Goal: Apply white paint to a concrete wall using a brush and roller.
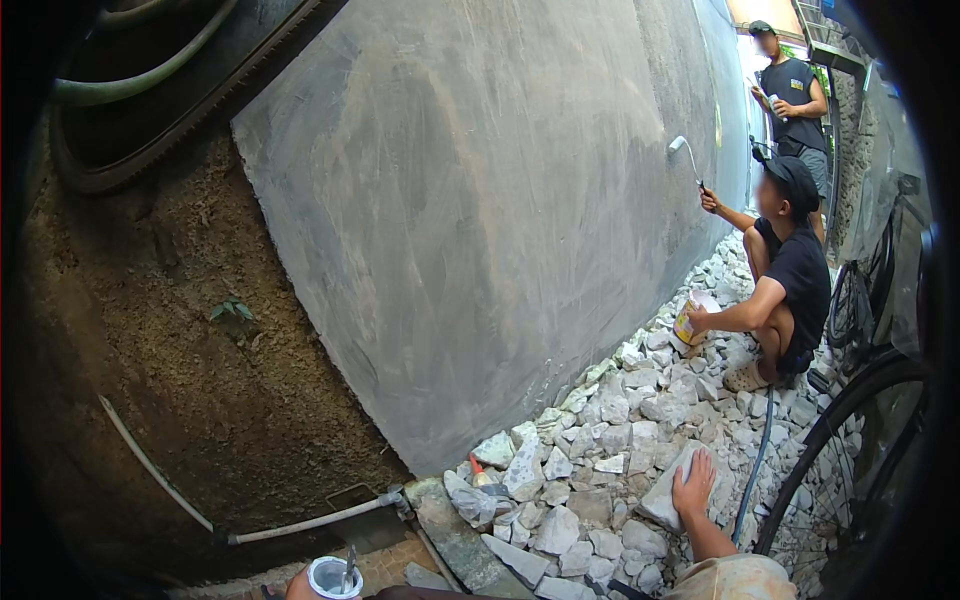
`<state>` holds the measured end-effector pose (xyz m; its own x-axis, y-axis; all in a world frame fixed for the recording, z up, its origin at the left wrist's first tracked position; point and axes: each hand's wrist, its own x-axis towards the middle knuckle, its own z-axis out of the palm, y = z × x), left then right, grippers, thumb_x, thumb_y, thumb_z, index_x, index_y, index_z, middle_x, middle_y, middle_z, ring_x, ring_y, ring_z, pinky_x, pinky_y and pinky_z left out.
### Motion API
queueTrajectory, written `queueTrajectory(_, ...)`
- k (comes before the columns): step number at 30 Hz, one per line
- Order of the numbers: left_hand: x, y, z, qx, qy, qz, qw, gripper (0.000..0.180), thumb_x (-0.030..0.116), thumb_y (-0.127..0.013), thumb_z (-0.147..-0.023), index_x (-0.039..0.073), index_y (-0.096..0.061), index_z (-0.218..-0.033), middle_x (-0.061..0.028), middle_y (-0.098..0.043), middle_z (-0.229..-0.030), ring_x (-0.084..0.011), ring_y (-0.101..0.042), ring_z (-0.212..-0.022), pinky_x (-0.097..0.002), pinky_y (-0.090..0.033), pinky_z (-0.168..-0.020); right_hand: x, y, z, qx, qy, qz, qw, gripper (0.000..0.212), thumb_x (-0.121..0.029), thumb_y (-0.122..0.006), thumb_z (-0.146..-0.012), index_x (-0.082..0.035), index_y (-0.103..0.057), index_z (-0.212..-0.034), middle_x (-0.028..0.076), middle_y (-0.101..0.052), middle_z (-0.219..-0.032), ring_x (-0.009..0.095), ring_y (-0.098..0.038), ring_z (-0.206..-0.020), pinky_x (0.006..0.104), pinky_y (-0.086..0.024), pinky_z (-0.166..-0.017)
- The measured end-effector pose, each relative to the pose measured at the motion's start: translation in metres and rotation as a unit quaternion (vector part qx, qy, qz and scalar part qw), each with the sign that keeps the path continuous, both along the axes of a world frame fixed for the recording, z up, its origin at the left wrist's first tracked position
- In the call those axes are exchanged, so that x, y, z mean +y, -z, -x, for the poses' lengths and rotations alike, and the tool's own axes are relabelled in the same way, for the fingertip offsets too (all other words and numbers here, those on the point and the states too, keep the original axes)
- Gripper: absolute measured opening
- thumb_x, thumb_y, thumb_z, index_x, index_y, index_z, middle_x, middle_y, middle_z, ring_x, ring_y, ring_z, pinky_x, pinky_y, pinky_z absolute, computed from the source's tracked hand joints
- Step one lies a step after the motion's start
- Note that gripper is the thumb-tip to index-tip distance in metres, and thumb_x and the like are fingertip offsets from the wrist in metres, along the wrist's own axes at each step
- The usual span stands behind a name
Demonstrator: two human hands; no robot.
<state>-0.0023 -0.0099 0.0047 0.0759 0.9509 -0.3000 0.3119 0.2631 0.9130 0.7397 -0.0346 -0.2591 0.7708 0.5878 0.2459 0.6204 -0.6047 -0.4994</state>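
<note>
Rubble of pale broken stones (pixel 610 440) fills the lower middle and right of the head view, piled along the foot of a tall grey plastered wall (pixel 480 200) that runs from the centre toward the upper right. The right hand (pixel 693 483) rests palm down, fingers together and lying flat, on a larger flat stone (pixel 663 492) at the lower right of the frame, with its forearm coming up from the bottom edge. At the bottom left of centre, the left hand (pixel 300 586) is mostly cut off by the frame edge; it appears to hold a small white cup (pixel 334 577) with a thin tool standing in it, though I cannot tell how the fingers grip. A white pipe (pixel 300 522) runs along the ground just above the cup, against dark bare earth on the left. In the right middle, a crouching person (pixel 795 280) in dark clothes holds a paint roller (pixel 680 146) against the wall and a small container (pixel 690 320) in the other hand. Another person (pixel 790 95) stands behind at the upper right. Bicycle wheels (pixel 850 450) curve along the right edge, and a blue hose (pixel 757 465) lies over the stones near the right hand.
</note>
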Motion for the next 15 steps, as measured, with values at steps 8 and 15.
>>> queueTrajectory(8,-0.004,-0.011,-0.008,0.03,0.002,-0.048,0.998,0.064,0.008,-0.1,-0.074,0.002,-0.071,-0.13,-0.007,-0.078,-0.118,-0.0198,-0.074,-0.105,-0.0391,-0.062,-0.092,0.0,-0.002,0.001,0.002,-0.003,0.005,1.0,0.069,-0.032,-0.061,-0.104,0.0,-0.044,-0.163,0.019,-0.036,-0.176,0.037,-0.025,-0.166,0.0563,-0.013,-0.136)
queueTrajectory(15,-0.002,-0.013,-0.006,0.098,0.01,-0.058,0.993,0.065,0.015,-0.103,-0.072,0.001,-0.072,-0.128,-0.0077,-0.079,-0.118,-0.0214,-0.074,-0.104,-0.04,-0.061,-0.093,-0.001,-0.001,0.002,0.003,0.002,0.002,1.0,0.069,-0.031,-0.061,-0.104,0.001,-0.044,-0.163,0.019,-0.035,-0.176,0.037,-0.025,-0.166,0.0562,-0.013,-0.136)
